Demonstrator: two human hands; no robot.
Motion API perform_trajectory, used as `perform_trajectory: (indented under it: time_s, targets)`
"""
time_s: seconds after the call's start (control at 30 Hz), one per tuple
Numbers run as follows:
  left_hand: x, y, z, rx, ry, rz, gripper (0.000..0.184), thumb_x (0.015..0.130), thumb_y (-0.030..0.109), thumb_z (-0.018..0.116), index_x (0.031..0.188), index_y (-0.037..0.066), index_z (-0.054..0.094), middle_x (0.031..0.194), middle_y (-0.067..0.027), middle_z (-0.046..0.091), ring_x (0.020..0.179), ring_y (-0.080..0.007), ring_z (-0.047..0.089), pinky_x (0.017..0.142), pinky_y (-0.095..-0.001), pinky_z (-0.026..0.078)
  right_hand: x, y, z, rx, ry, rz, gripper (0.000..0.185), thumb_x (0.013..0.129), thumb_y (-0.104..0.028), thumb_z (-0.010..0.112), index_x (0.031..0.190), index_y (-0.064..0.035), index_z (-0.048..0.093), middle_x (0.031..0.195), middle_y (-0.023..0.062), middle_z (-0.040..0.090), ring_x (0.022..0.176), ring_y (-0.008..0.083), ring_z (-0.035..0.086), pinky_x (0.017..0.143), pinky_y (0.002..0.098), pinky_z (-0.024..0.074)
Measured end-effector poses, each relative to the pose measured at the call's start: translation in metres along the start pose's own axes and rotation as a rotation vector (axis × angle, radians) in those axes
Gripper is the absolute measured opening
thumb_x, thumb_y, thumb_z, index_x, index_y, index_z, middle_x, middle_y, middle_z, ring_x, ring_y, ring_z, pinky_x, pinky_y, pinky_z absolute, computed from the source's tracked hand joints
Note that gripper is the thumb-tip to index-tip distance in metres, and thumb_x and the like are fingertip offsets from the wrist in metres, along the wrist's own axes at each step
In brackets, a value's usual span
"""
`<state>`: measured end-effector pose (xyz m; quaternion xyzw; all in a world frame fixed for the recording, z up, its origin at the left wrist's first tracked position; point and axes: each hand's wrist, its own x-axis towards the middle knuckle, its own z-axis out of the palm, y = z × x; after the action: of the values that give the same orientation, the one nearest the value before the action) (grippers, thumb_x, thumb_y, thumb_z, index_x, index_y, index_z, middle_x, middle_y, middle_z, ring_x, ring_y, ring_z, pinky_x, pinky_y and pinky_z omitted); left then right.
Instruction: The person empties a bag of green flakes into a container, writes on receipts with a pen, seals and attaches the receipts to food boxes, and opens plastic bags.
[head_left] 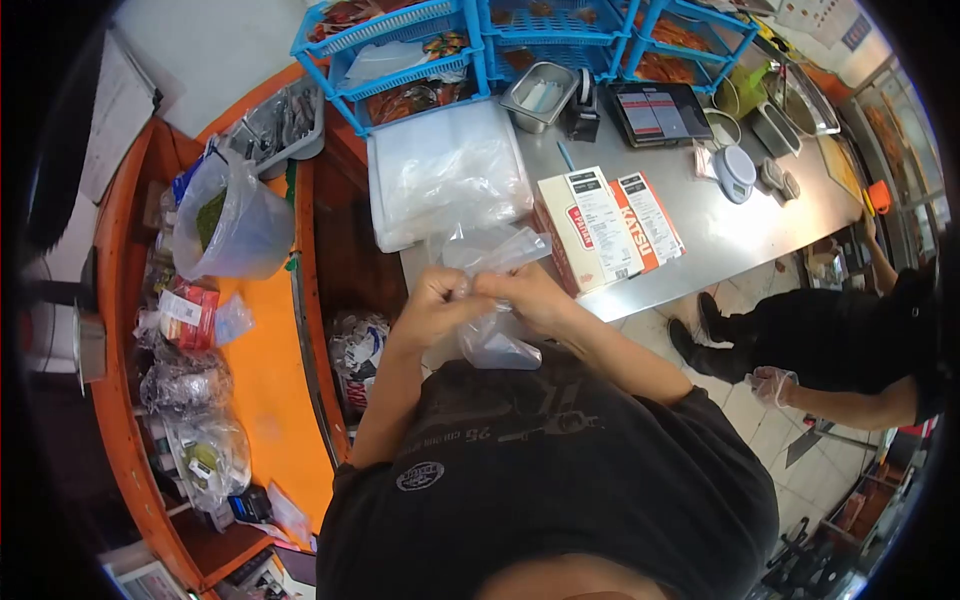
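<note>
A clear plastic bag [497, 350] hangs in front of my chest, and both my hands grip it near its middle. My left hand [434, 303] is closed on the bag from the left side. My right hand [528, 298] pinches it from the right, its fingertips meeting those of my left hand. Part of the bag puffs up above my knuckles, and its lower end hangs toward my shirt. Whether anything is inside it, I cannot tell. Just beyond my right hand stand a cream box [565, 243] and an orange KATSU box [652, 240], both with printed labels.
A stack of clear plastic bags [440, 170] lies at the metal table's left end. Behind are blue racks [483, 50], a metal tin [535, 105], a tablet [660, 112] and a scale [735, 175]. An orange counter [262, 390] runs along the left. A co-worker [825, 335] stands at right.
</note>
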<state>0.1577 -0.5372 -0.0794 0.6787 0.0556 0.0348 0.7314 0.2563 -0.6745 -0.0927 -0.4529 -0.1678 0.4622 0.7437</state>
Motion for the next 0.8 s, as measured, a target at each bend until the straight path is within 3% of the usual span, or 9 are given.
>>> perform_trajectory:
  time_s: [0.1,0.17,0.3,0.47,0.53,0.6,0.67,0.77,0.8]
  targets:
    - [-0.001,0.010,-0.023,-0.174,-0.023,0.002,0.008,0.077,0.003,0.064,0.069,0.001,0.065,0.064,0.0077,0.055,0.057,-0.0023,0.045,0.050,-0.0223,0.034,-0.009,-0.019,0.012,0.225,0.087,0.065,0.025,0.081,-0.025,0.073,0.088,-0.0017,0.067,0.074,-0.0015,0.063,0.062,0.0105,0.056,0.054,0.0319,0.0434]
    - [-0.002,0.021,-0.031,0.280,0.071,0.019,0.015,0.076,0.001,0.062,0.062,0.002,0.056,0.058,0.0060,0.050,0.055,-0.0028,0.040,0.048,-0.0226,0.031,0.003,0.003,0.000,-0.355,0.225,-0.321,0.023,0.083,-0.025,0.070,0.081,-0.0025,0.067,0.068,0.0021,0.063,0.058,0.0169,0.057,0.054,0.0363,0.0443]
    - [-0.011,0.033,-0.057,0.776,0.466,0.202,0.032,0.073,0.000,0.059,0.059,0.003,0.031,0.054,-0.0017,0.024,0.052,-0.0057,0.026,0.045,-0.0274,0.019,0.004,-0.026,-0.041,-1.188,0.426,-0.293,0.028,0.083,-0.022,0.066,0.064,-0.0026,0.062,0.055,0.0121,0.057,0.050,0.0284,0.055,0.053,0.0390,0.0435]
    - [-0.019,0.046,-0.063,0.825,0.555,0.185,0.041,0.074,-0.001,0.061,0.060,0.004,0.022,0.055,-0.0009,0.018,0.053,-0.0071,0.021,0.046,-0.0299,0.016,0.010,-0.046,-0.070,-1.025,0.653,-0.459,0.040,0.081,-0.021,0.068,0.052,-0.0006,0.047,0.047,0.0157,0.046,0.043,0.0315,0.045,0.048,0.0394,0.0378]
    - [-0.034,0.025,-0.118,0.736,0.918,0.282,0.046,0.077,0.000,0.063,0.058,0.008,0.022,0.055,0.0035,0.021,0.053,-0.0068,0.022,0.047,-0.0285,0.018,0.004,-0.057,-0.095,-0.904,0.759,-0.538,0.045,0.081,-0.021,0.068,0.050,-0.0005,0.043,0.045,0.0146,0.042,0.041,0.0296,0.041,0.046,0.0384,0.0349]
    - [-0.034,0.039,-0.112,0.709,0.851,0.310,0.046,0.078,-0.001,0.064,0.057,0.010,0.025,0.055,0.0049,0.024,0.054,-0.0070,0.023,0.048,-0.0268,0.020,-0.004,-0.066,-0.108,-1.286,0.880,-0.569,0.040,0.081,-0.020,0.070,0.052,-0.0021,0.047,0.044,0.0104,0.043,0.041,0.0209,0.042,0.045,0.0347,0.0340]
    - [-0.036,0.035,-0.105,0.817,0.920,0.375,0.043,0.079,-0.001,0.065,0.058,0.010,0.029,0.057,0.0041,0.027,0.057,-0.0069,0.025,0.050,-0.0250,0.023,-0.009,-0.063,-0.105,-1.286,0.970,-0.530,0.027,0.081,-0.018,0.069,0.064,-0.0023,0.055,0.053,0.0088,0.052,0.046,0.0176,0.048,0.047,0.0324,0.0382]
    - [-0.017,-0.002,-0.128,0.283,1.149,0.385,0.026,0.080,-0.002,0.064,0.068,0.007,0.043,0.067,0.0011,0.044,0.062,-0.0083,0.041,0.058,-0.0217,0.037,0.009,-0.050,-0.111,-0.778,0.869,-0.667,0.014,0.084,-0.013,0.066,0.088,-0.0010,0.060,0.075,0.0098,0.061,0.058,0.0168,0.056,0.054,0.0293,0.0455]
    - [-0.012,0.002,-0.119,-0.109,1.030,0.290,0.016,0.080,-0.004,0.062,0.080,0.005,0.048,0.078,-0.0013,0.050,0.072,-0.0115,0.049,0.067,-0.0221,0.042,0.018,-0.046,-0.113,-0.524,0.775,-0.721,0.016,0.086,-0.011,0.064,0.097,-0.0004,0.060,0.084,0.0107,0.064,0.062,0.0172,0.059,0.057,0.0284,0.0481]
